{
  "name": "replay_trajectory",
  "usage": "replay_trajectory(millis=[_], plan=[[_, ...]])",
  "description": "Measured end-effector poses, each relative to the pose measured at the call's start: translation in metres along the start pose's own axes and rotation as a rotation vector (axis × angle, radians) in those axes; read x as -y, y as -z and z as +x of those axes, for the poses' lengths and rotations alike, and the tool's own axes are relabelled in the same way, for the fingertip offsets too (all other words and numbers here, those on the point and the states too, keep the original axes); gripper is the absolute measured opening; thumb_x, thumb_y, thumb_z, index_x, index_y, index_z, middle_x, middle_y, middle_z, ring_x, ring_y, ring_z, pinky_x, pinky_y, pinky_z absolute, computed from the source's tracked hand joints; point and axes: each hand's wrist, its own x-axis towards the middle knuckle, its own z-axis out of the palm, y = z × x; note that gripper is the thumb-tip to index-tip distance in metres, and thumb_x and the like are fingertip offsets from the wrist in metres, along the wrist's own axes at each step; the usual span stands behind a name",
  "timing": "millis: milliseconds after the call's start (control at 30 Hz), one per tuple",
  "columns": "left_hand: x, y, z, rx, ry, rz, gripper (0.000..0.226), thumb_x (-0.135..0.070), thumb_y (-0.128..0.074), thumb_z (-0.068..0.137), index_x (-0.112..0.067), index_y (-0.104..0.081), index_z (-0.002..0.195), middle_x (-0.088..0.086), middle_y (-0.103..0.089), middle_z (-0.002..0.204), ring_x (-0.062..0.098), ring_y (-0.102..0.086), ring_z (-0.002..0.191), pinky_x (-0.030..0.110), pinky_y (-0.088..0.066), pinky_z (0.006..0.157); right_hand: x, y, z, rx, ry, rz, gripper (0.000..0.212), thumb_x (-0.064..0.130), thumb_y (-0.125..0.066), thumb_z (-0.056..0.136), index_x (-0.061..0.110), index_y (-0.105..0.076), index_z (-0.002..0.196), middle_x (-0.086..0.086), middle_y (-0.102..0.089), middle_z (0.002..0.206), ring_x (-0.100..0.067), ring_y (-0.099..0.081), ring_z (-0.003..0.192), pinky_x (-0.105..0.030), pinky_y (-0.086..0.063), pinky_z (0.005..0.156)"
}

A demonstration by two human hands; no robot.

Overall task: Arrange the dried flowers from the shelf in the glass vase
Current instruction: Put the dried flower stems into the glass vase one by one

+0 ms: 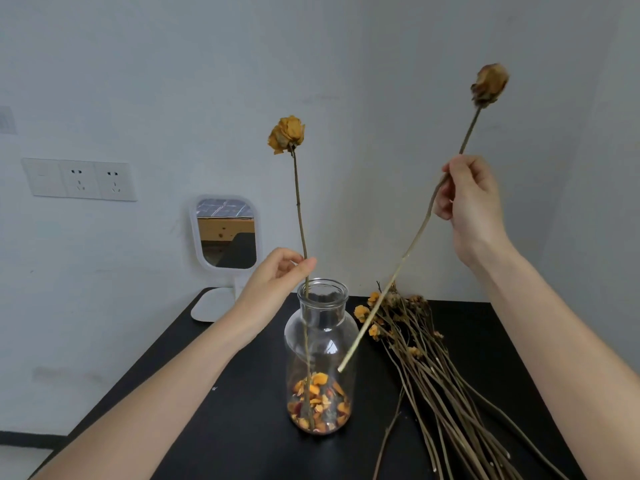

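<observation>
Left hand [277, 278] pinches the first dried rose [287, 134] upright, stem already down in the glass vase [320, 355] on the table [242, 410]. Right hand [467, 199] pinches a second rose [489, 84], tilted, tip outside the glass. Best move: lift that tip over the rim, then lower gently. Loose stems [433, 375] wait right of the vase

A white-framed mirror [227, 233] stands on the black table [242, 427], back left corner (wall sockets [79, 179] further left).
</observation>
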Motion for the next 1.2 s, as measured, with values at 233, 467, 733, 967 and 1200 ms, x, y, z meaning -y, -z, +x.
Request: replay_trajectory(millis=[233,467,733,967,1200], plan=[[0.034,0.002,-0.015,0.452,0.145,-0.067,0.059,-0.043,-0.077,0.063,-0.038,-0.054,0.117,-0.018,-0.058,0.123,0.001,-0.051,0.117,0.024,-0.040,0.099,0.012,-0.004,0.011,-0.138,0.069,0.106,0.026,0.018,-0.034,0.098,0.019,-0.044,0.075,0.009,-0.043,0.053,-0.006,-0.039,0.043,-0.019,-0.028,0.039],[0.040,-0.015,-0.014,0.267,0.129,-0.027,0.047,-0.037,-0.080,0.066,-0.044,-0.054,0.104,-0.021,-0.060,0.111,-0.004,-0.051,0.106,0.011,-0.039,0.076,0.010,-0.010,0.012,-0.162,0.097,0.090,0.026,0.019,-0.031,0.100,0.019,-0.042,0.076,0.006,-0.041,0.055,-0.005,-0.040,0.043,-0.018,-0.029,0.039],[0.042,-0.036,-0.014,0.139,0.144,-0.081,0.052,-0.037,-0.080,0.066,-0.044,-0.043,0.102,-0.023,-0.056,0.106,-0.006,-0.050,0.101,0.013,-0.040,0.071,0.011,-0.007,0.013,-0.205,0.120,0.048,0.026,0.021,-0.030,0.100,0.020,-0.041,0.077,0.005,-0.041,0.057,-0.004,-0.040,0.043,-0.017,-0.031,0.038],[0.040,-0.050,-0.011,0.094,0.107,-0.010,0.057,-0.049,-0.079,0.059,-0.034,-0.053,0.108,-0.010,-0.059,0.111,0.008,-0.054,0.106,0.030,-0.048,0.089,-0.012,-0.021,-0.017,0.085,0.067,-0.128,0.023,0.012,-0.044,0.097,0.015,-0.052,0.076,0.000,-0.051,0.063,-0.001,-0.046,0.046,-0.016,-0.037,0.038],[0.040,-0.058,-0.012,0.050,0.085,0.017,0.056,-0.063,-0.073,0.050,-0.036,-0.061,0.098,-0.004,-0.056,0.110,0.017,-0.051,0.111,0.043,-0.046,0.097,-0.046,-0.028,-0.060,0.339,-0.059,-0.348,0.017,0.016,-0.055,0.092,0.014,-0.060,0.076,0.002,-0.054,0.065,-0.003,-0.047,0.052,-0.017,-0.042,0.047]])
